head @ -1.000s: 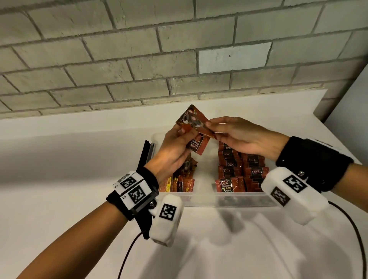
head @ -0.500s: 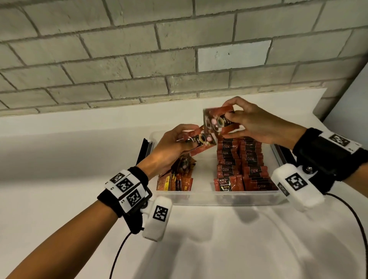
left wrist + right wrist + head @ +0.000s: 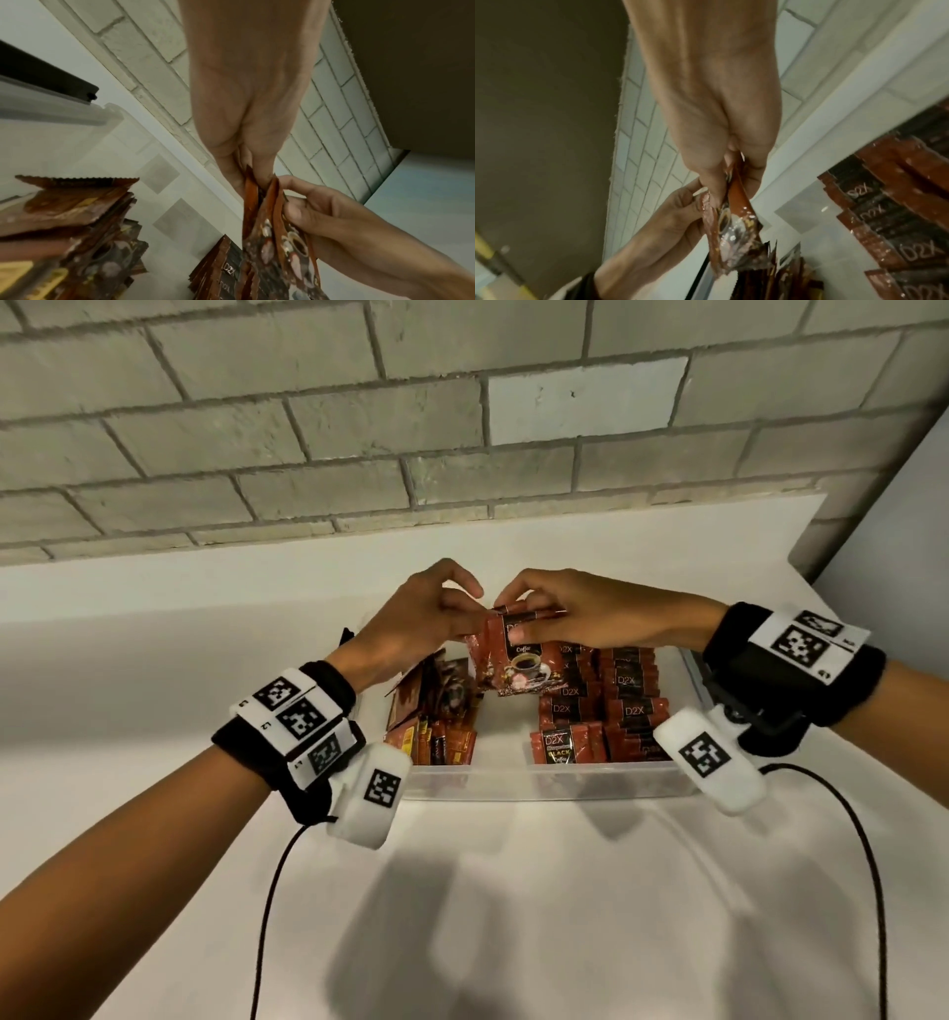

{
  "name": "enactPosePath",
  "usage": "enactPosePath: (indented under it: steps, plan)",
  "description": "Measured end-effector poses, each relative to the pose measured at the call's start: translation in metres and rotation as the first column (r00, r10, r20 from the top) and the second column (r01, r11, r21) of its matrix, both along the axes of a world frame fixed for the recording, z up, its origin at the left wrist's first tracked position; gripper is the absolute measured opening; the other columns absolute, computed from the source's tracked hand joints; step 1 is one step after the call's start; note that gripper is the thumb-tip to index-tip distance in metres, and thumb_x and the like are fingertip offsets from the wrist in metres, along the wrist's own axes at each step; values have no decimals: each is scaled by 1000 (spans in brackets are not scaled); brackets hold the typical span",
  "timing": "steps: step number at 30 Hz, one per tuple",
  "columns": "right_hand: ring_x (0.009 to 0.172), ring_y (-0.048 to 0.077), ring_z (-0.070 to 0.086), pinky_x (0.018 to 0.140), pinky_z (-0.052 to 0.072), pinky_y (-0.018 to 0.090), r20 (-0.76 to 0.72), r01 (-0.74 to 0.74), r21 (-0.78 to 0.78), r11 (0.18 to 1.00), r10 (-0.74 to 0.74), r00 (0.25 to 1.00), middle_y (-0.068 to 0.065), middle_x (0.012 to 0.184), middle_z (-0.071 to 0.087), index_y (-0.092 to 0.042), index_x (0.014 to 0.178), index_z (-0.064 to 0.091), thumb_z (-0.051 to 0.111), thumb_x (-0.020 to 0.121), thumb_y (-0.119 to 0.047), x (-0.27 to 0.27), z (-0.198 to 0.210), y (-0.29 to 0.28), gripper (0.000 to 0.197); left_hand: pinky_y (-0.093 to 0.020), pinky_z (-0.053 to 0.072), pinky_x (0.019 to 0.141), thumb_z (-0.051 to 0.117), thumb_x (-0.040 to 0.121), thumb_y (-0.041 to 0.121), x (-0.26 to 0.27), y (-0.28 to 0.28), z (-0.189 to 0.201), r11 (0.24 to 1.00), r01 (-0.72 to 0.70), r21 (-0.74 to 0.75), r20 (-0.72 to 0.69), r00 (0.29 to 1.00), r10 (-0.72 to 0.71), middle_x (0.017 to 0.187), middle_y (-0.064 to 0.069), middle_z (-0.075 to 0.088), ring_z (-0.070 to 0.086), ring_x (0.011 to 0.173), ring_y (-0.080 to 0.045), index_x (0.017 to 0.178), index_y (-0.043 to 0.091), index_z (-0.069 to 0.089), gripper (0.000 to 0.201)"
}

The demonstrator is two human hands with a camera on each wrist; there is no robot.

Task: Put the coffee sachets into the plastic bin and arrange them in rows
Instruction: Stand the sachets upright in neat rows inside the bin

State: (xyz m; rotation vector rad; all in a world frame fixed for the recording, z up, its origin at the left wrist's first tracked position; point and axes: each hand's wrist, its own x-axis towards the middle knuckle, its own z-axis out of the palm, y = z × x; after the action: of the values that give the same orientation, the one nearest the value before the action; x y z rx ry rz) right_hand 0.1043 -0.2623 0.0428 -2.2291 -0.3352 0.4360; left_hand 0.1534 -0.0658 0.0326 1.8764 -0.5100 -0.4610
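Note:
A clear plastic bin (image 3: 539,783) stands on the white table against the brick wall. Above its middle, my left hand (image 3: 436,613) and right hand (image 3: 544,613) meet and pinch the top edges of a small bunch of red coffee sachets (image 3: 513,662), which hangs upright. The left wrist view shows the held sachets (image 3: 277,239) squeezed between the left thumb and fingers, the right hand's fingers (image 3: 303,203) against them. The same sachets (image 3: 731,221) hang from the right hand in the right wrist view. Neat rows of sachets (image 3: 611,711) fill the bin's right side; a loose pile (image 3: 436,721) lies at its left.
A black clip (image 3: 51,79) sits on the bin's left rim. The grey brick wall (image 3: 359,428) rises just behind the bin. Cables (image 3: 267,916) trail from both wrists over the white table (image 3: 565,916) in front.
The hands were apart, each with sachets, the right lifted toward the back. Now they have come together over the bin's middle and hold the sachets as one upright bunch.

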Motion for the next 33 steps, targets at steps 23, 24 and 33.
enactPosePath:
  steps: [23, 24, 33]
  plan:
    - [96, 14, 67, 92, 52, 36, -103, -1, -64, 998, -6, 995, -3, 106, 69, -23, 108, 58, 61, 91, -23, -14, -20, -23, 17, -24, 55, 80, 71, 83, 24, -12, 29, 16, 340, 414, 844, -386, 910, -150, 66, 3, 70, 70, 58, -12, 84, 8, 64, 18]
    - [97, 15, 67, 91, 53, 35, -126, 4, -35, 999, -8, 992, -3, 107, 69, -23, 108, 59, 61, 91, -22, -14, -20, -22, 17, -25, 54, 83, 71, 84, 21, -12, 32, 20, 357, 400, 844, -369, 916, -154, 61, 3, 70, 70, 56, -12, 80, 9, 64, 15]
    - [104, 20, 65, 90, 53, 31, -292, 65, 307, 949, 29, 956, 8, 113, 68, -19, 108, 59, 58, 90, -11, -18, -8, -13, 20, -20, 56, 60, 73, 80, 24, -8, 67, 40, 609, 139, 781, -137, 989, -50, 76, -4, 74, 70, 63, -15, 89, 9, 70, 17]
